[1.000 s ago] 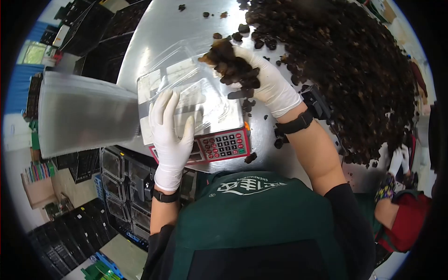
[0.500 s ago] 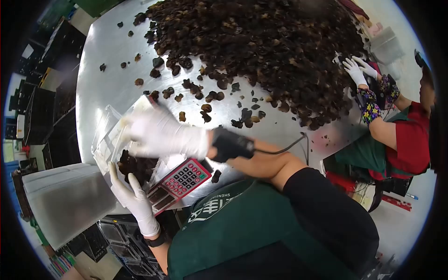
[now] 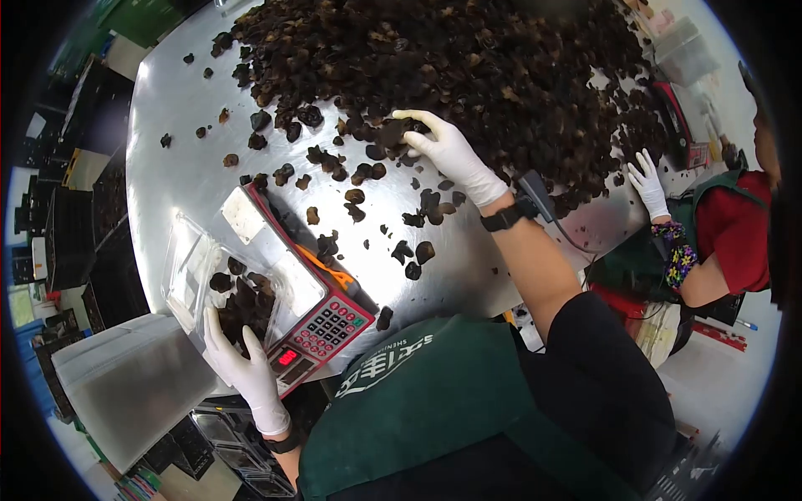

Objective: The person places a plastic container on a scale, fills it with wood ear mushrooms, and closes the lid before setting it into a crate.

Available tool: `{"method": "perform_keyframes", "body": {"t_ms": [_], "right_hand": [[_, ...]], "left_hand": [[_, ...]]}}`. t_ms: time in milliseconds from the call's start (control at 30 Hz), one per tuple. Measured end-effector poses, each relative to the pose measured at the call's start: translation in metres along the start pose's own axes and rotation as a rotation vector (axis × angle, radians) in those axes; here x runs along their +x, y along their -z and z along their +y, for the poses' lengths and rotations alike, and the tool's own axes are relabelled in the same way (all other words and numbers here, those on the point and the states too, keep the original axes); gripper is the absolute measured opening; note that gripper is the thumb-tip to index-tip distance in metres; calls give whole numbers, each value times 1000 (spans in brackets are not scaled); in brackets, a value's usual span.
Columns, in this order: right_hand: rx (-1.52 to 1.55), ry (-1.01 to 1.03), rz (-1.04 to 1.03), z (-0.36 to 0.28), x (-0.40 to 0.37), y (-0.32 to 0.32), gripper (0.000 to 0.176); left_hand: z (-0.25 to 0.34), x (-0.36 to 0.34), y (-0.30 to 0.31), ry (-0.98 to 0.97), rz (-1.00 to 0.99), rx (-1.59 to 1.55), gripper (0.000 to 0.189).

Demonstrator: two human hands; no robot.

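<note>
My left hand (image 3: pixel 246 371), white-gloved, grips the near side of an open clear plastic clamshell box (image 3: pixel 190 265), thumb on one side and fingers on the other. Dark, curled wood ear mushrooms (image 3: pixel 246 305) partly fill the box. Beside and beneath it in this view is a red scale (image 3: pixel 330 327) with a keypad and a lit red display. At the near edge of a large mushroom pile (image 3: pixel 468 75), my gloved right hand (image 3: pixel 443 150) has its thumb and fingers closed around a dark clump of mushrooms (image 3: pixel 393 134).
Loose mushroom pieces (image 3: pixel 355 196) are scattered over the metal table (image 3: pixel 167 188). An orange-handled tool (image 3: pixel 326 265) lies behind the scale. A translucent bin (image 3: pixel 129 380) stands at the lower left. On the right, a co-worker's gloved hand (image 3: pixel 647 185) is near the pile, beside another red scale (image 3: pixel 681 125).
My right hand has swung from over the plastic box to the pile and closed on mushrooms. My left hand stays at the box. The co-worker's hands have shifted, exposing the second scale.
</note>
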State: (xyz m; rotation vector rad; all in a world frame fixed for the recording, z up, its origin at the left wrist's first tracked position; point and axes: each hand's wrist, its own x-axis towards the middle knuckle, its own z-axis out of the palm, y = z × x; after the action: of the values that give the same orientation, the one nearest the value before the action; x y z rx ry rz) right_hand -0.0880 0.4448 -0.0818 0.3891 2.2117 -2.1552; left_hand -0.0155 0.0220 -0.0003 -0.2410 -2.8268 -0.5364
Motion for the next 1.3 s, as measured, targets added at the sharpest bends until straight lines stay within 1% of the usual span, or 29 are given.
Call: {"method": "perform_keyframes", "body": {"t_ms": [33, 133, 167, 300, 400, 433, 467, 533, 567, 667, 700, 733, 800, 867, 900, 933, 1000, 1033, 1067, 1167, 1200, 1267, 1300], "right_hand": [[193, 17, -9, -2, -8, -2, 35], [750, -5, -205, 11, -21, 5, 40], [730, 0, -223, 12, -26, 6, 47], [784, 4, -213, 15, -39, 11, 54], [669, -68, -161, 17, -45, 15, 53], [539, -46, -128, 5, -47, 9, 51], [184, -272, 35, -11, -59, 6, 42], [-316, -78, 96, 21, -58, 1, 35], [-655, 157, 173, 35, -61, 2, 30], [-578, 184, 150, 29, -70, 0, 27], [-467, 178, 154, 20, -70, 2, 23], [-463, 286, 212, 18, -68, 8, 20], [-703, 408, 430, 16, -53, 29, 20], [-1082, 550, 600, 1, -37, 56, 29], [-1121, 504, 634, 1, -29, 66, 46], [-1146, 419, 586, 6, -18, 72, 60], [-1233, 289, 503, 18, -5, 60, 70], [-1262, 295, 501, 20, -1, 52, 69], [-1204, 327, 523, 20, 0, 45, 58], [-1039, 440, 452, 27, -6, 25, 39], [-1056, 470, 420, 23, -13, 17, 39], [-1023, 546, 332, 23, -27, 0, 45], [-999, 518, 250, 29, -35, -13, 51]], "left_hand": [[0, 1, 0, -8, -1, -17, 59], [-1, 2, -3, -34, -17, 11, 59], [1, 3, -3, -26, -33, -6, 59], [9, 6, -3, -12, -74, -56, 59], [8, 6, -5, -27, -75, -64, 58], [8, 6, -5, -31, -73, -63, 58], [9, 6, -5, -40, -74, -54, 57], [10, 5, -4, -54, -75, -36, 56], [9, 5, -3, -64, -76, -24, 56], [7, 5, -4, -75, -67, 6, 54], [9, 5, -4, -70, -59, 15, 53], [11, 6, -3, -65, -50, 25, 52], [9, 6, -3, -76, -53, 36, 52], [8, 6, -4, -91, -46, 32, 51], [8, 6, -5, -101, -37, 21, 51], [7, 6, -5, -112, -28, 10, 50], [7, 5, -4, -80, -69, -11, 51], [7, 6, -5, -65, -87, -23, 52], [7, 6, -5, -77, -85, -18, 52], [4, 6, -5, -100, -88, -5, 52], [5, 7, -4, -97, -92, -6, 52], [5, 6, -4, -96, -94, -11, 51], [7, 6, -4, -99, -91, -15, 51]]}}
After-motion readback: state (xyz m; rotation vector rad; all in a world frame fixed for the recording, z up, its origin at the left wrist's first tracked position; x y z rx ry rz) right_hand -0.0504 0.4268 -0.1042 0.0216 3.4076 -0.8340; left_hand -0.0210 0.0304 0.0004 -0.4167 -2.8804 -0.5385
